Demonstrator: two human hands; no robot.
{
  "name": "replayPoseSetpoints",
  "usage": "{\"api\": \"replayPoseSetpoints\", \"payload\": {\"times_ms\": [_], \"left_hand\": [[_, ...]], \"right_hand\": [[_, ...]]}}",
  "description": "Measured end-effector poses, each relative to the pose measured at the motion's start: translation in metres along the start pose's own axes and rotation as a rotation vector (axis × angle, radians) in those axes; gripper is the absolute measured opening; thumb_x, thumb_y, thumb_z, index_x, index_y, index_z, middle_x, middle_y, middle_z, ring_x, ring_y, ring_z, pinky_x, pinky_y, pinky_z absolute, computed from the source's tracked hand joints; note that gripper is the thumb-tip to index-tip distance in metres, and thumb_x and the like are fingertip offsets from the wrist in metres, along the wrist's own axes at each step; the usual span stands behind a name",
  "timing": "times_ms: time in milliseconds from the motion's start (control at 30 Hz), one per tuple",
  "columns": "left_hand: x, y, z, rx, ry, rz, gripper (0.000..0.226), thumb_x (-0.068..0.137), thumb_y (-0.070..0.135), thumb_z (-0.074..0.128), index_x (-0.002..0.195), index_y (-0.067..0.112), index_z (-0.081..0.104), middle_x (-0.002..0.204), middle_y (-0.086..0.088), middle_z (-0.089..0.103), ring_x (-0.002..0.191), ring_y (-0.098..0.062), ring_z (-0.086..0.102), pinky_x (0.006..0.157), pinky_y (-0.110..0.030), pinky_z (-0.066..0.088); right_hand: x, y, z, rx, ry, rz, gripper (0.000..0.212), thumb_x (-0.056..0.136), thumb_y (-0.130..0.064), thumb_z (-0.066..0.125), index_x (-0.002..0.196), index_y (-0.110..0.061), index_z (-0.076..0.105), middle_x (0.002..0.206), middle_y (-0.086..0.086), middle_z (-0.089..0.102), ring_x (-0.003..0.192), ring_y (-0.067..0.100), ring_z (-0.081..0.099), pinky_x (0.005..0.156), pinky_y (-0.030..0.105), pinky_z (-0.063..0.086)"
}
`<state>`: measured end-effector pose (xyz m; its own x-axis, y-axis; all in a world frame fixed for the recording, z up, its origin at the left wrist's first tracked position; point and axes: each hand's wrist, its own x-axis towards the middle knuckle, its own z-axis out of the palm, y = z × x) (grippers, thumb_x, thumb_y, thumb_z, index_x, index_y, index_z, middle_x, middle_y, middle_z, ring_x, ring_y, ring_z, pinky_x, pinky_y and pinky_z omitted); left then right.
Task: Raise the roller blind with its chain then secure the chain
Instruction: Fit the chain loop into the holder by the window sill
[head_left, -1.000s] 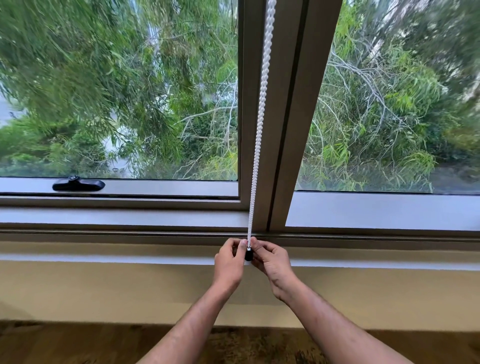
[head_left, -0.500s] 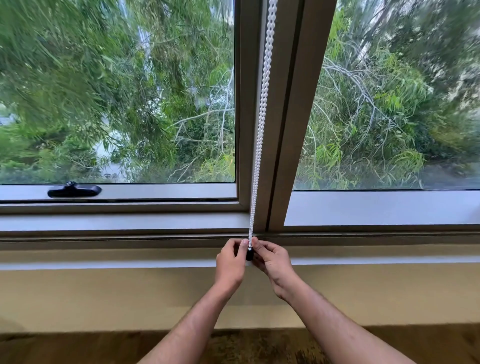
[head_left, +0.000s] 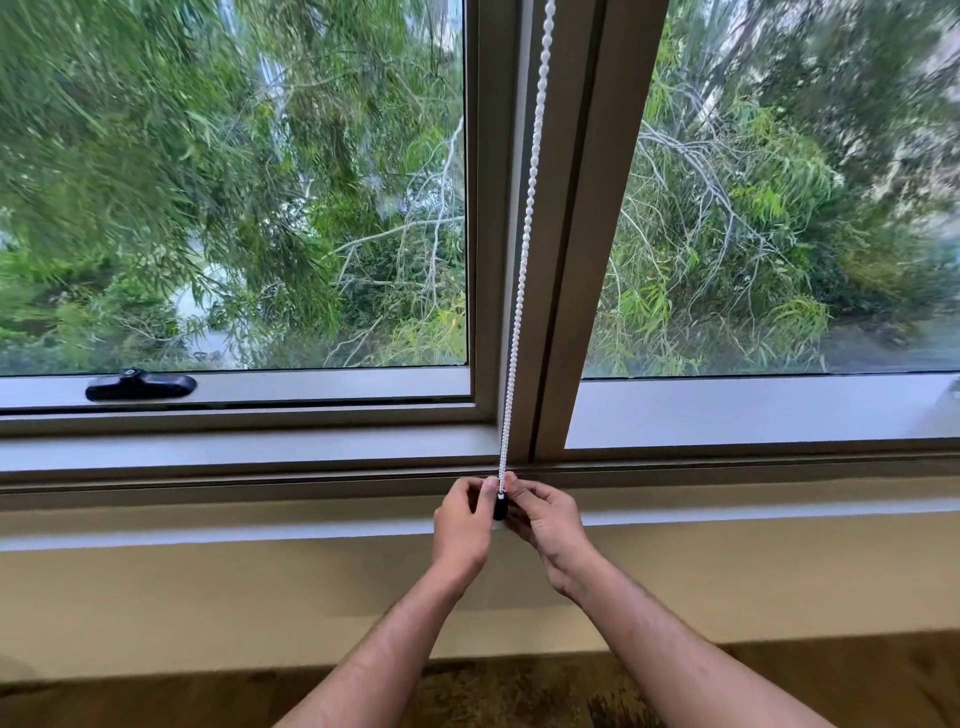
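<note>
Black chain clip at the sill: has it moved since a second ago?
No. The black chain clip sits between both hands just below the window frame's bottom rail, as before; only the camera shifted.

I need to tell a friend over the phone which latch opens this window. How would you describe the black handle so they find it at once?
Start at the upright post dividing the two panes, where the white bead chain hangs. Go to the pane left of it and drop to its bottom rail. The black handle lies flat along that rail near its left end, the only dark, elongated piece on the pale frame.
</note>
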<state>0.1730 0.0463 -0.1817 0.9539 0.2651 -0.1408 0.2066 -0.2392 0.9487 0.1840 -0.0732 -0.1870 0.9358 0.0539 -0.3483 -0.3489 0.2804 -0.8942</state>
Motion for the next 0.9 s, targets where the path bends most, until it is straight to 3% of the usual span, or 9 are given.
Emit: {"api": "replayPoseSetpoints", "payload": {"times_ms": [100,200,333,500,633,833,900], "left_hand": [[-0.003,-0.001,0.0,-0.007,-0.008,0.003,0.026,0.099,0.038,0.056,0.098,0.015,0.068,0.09,0.002,0.074,0.086,-0.015,0.069,0.079,-0.031,0.052],[-0.004,0.002,-0.001,0.004,-0.004,0.015,0.025,0.1,0.035,0.056,0.1,0.013,0.067,0.088,0.003,0.073,0.081,-0.011,0.066,0.072,-0.025,0.047],[-0.002,0.008,-0.005,0.037,-0.006,0.028,0.024,0.101,0.033,0.055,0.099,0.012,0.067,0.081,0.006,0.069,0.072,-0.009,0.063,0.061,-0.013,0.043],[0.003,0.01,-0.012,0.105,-0.023,0.055,0.03,0.1,0.039,0.053,0.105,0.013,0.067,0.096,0.001,0.074,0.089,-0.018,0.066,0.077,-0.029,0.048],[0.007,0.014,-0.019,0.122,-0.042,0.081,0.03,0.1,0.041,0.052,0.105,0.016,0.067,0.101,0.002,0.074,0.096,-0.017,0.067,0.087,-0.035,0.052],[0.007,0.016,-0.024,0.178,-0.074,0.13,0.032,0.101,0.041,0.051,0.108,0.014,0.066,0.101,0.0,0.074,0.095,-0.019,0.066,0.086,-0.036,0.051],[0.004,0.011,-0.029,0.215,-0.1,0.148,0.031,0.101,0.04,0.051,0.109,0.013,0.065,0.1,-0.001,0.073,0.097,-0.021,0.066,0.085,-0.035,0.05]], "right_hand": [[-0.002,0.001,-0.001,0.011,0.004,0.002,0.039,0.074,-0.04,0.083,0.096,-0.008,0.081,0.105,0.02,0.078,0.094,0.024,0.072,0.092,0.036,0.057],[-0.002,-0.002,-0.001,0.032,0.017,0.014,0.021,0.085,-0.029,0.079,0.091,-0.009,0.082,0.097,0.018,0.076,0.091,0.025,0.068,0.084,0.033,0.057],[-0.002,-0.009,0.002,0.039,0.031,0.021,0.016,0.091,-0.026,0.075,0.089,-0.01,0.08,0.093,0.015,0.068,0.088,0.026,0.06,0.076,0.03,0.056],[-0.004,-0.013,0.003,0.02,0.068,0.012,0.023,0.092,-0.026,0.074,0.104,-0.007,0.075,0.093,0.008,0.079,0.089,0.018,0.071,0.085,0.032,0.056],[-0.007,-0.021,0.006,-0.001,0.104,-0.003,0.017,0.092,-0.027,0.073,0.099,-0.011,0.075,0.08,-0.003,0.076,0.07,0.006,0.067,0.066,0.02,0.055],[-0.01,-0.02,0.003,-0.015,0.174,-0.013,0.022,0.096,-0.028,0.07,0.101,-0.008,0.074,0.082,0.003,0.07,0.068,0.01,0.062,0.065,0.025,0.055],[-0.011,-0.014,0.001,-0.053,0.219,-0.006,0.017,0.098,-0.024,0.066,0.1,-0.01,0.075,0.091,0.005,0.072,0.074,0.013,0.062,0.073,0.031,0.056]]}}
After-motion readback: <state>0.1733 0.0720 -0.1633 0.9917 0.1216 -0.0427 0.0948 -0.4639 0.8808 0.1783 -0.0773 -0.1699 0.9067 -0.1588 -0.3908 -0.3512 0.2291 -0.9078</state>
